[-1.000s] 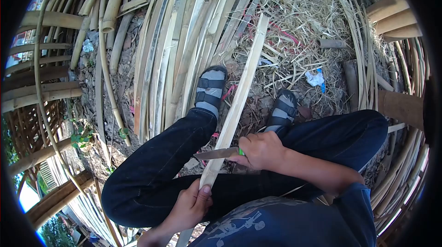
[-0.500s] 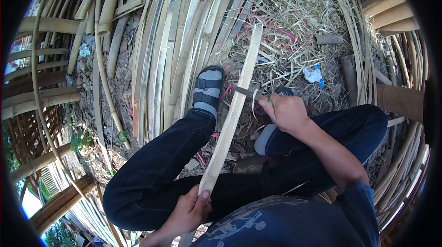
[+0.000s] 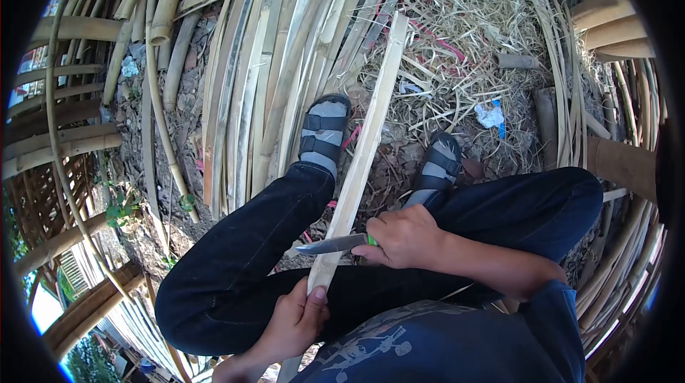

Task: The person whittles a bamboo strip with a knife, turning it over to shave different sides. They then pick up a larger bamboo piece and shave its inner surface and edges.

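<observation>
Pale split bamboo slat (image 3: 364, 147): long, stiff, light, likely splintery. Your left hand (image 3: 296, 322) clamps its near end; your right hand (image 3: 403, 237) grips green-handled knife (image 3: 330, 244). Hold behind blade.

We saw bare, stony dirt ground (image 3: 143, 190) underfoot. A bundle of long split bamboo strips (image 3: 264, 62) lay across it, with round bamboo poles (image 3: 168, 5) just beside them on the left. Dry shavings (image 3: 457, 19) covered the right part, a white scrap (image 3: 489, 115) and a short bamboo stub (image 3: 517, 62) among them. 2 sandals (image 3: 325, 133) stood near the middle.
</observation>
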### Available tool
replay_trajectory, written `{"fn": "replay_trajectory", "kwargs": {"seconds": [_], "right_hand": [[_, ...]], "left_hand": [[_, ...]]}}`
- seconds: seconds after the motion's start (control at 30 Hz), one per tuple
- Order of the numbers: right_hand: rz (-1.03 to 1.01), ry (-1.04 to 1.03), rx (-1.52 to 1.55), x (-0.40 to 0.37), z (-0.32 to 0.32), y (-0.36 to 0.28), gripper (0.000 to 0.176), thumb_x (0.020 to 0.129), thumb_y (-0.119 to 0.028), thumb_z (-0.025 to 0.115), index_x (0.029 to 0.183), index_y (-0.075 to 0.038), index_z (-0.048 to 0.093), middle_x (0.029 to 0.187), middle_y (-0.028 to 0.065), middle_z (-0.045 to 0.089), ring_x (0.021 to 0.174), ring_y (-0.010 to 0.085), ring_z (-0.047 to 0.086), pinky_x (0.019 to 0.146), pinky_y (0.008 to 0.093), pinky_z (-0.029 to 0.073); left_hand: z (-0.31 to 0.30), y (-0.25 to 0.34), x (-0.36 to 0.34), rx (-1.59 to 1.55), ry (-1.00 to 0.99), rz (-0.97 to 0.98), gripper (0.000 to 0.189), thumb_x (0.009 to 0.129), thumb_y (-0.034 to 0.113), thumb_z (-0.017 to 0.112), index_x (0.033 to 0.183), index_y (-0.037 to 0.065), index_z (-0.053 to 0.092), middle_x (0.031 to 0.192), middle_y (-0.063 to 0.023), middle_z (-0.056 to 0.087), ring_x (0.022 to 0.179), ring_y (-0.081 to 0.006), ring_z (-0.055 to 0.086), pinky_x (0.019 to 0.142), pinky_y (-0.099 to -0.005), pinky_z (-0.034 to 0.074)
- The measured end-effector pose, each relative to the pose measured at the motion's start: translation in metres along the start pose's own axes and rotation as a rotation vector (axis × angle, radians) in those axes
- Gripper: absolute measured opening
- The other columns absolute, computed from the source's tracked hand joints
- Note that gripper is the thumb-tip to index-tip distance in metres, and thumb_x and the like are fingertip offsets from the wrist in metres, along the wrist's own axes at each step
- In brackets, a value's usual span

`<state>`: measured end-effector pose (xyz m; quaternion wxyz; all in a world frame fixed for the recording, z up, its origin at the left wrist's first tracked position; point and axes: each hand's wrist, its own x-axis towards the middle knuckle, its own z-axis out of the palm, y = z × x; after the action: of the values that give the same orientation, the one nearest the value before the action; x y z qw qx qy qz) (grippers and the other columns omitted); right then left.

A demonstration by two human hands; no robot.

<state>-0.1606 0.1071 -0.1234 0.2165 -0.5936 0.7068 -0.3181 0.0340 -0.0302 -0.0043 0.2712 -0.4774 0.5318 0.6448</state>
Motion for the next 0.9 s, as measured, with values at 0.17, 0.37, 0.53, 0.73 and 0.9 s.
{"fn": "replay_trajectory", "kwargs": {"seconds": [0.17, 0.37, 0.53, 0.73, 0.9], "right_hand": [[-0.076, 0.041, -0.076, -0.007, 0.007, 0.013, 0.054, 0.088, -0.056, 0.062, 0.064, -0.007, 0.055, 0.049, 0.0091, 0.053, 0.039, 0.0241, 0.057, 0.036, 0.0365, 0.043], [0.379, 0.139, -0.154, -0.006, -0.003, 0.069, 0.052, 0.096, -0.047, 0.054, 0.066, -0.005, 0.057, 0.053, 0.0136, 0.058, 0.045, 0.0316, 0.06, 0.042, 0.0416, 0.047], [0.465, 0.124, 0.091, 0.005, -0.022, 0.071, 0.047, 0.101, -0.04, 0.049, 0.079, 0.0, 0.059, 0.06, 0.0219, 0.058, 0.057, 0.0408, 0.062, 0.053, 0.048, 0.047], [0.501, 0.221, 0.453, 0.01, -0.024, 0.052, 0.04, 0.102, -0.035, 0.048, 0.093, 0.003, 0.054, 0.062, 0.0211, 0.055, 0.061, 0.0417, 0.058, 0.058, 0.0477, 0.045], [0.236, 0.34, 0.319, 0.007, -0.029, 0.05, 0.031, 0.098, -0.029, 0.055, 0.087, 0.0, 0.055, 0.061, 0.0155, 0.053, 0.058, 0.0359, 0.057, 0.057, 0.0445, 0.045]], "left_hand": [[0.002, -0.001, -0.001, 0.125, -0.023, 0.038, 0.026, 0.107, 0.028, 0.044, 0.1, 0.003, 0.048, 0.064, 0.0012, 0.045, 0.054, -0.0053, 0.043, 0.048, -0.0243, 0.037], [-0.003, 0.0, -0.009, 0.056, -0.026, -0.025, 0.026, 0.107, 0.028, 0.044, 0.101, 0.003, 0.047, 0.065, 0.0009, 0.046, 0.053, -0.0053, 0.043, 0.047, -0.0236, 0.038], [0.0, -0.001, -0.004, -0.129, -0.06, -0.006, 0.025, 0.107, 0.029, 0.042, 0.1, 0.006, 0.046, 0.064, -0.0003, 0.044, 0.05, -0.0055, 0.039, 0.045, -0.0227, 0.033], [-0.002, 0.002, -0.003, -0.283, -0.086, -0.027, 0.025, 0.107, 0.031, 0.04, 0.101, 0.007, 0.046, 0.065, -0.0018, 0.044, 0.049, -0.0061, 0.036, 0.044, -0.0222, 0.029], [0.0, 0.003, -0.003, -0.334, -0.075, -0.035, 0.027, 0.107, 0.031, 0.041, 0.1, 0.006, 0.048, 0.066, -0.0014, 0.046, 0.053, -0.0064, 0.042, 0.047, -0.0225, 0.035]]}}
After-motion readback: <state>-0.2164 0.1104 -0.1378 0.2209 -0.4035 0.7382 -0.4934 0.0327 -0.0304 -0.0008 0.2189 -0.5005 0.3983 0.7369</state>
